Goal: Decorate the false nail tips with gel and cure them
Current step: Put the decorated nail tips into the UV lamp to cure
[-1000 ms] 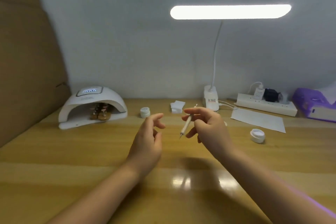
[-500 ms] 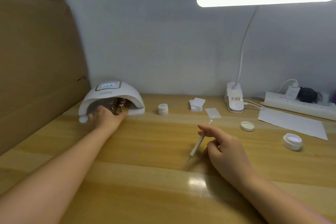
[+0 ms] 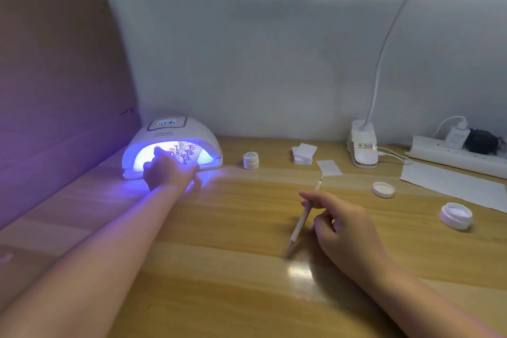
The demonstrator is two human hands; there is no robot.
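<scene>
Our left hand [image 3: 167, 173] at the mouth of the lit UV nail lamp [image 3: 171, 145], its fingers hidden so can't tell their grip, our right hand [image 3: 343, 223] fingers pinching a dotting pen [image 3: 301, 221] over the worktop [image 3: 233, 269]

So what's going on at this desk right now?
A person is curing false nail tips on small stands inside a lit curing lamp. The left hand reaches into the lamp's opening; its grip is unclear. The right hand holds a thin nail pen over the wooden table.
</scene>
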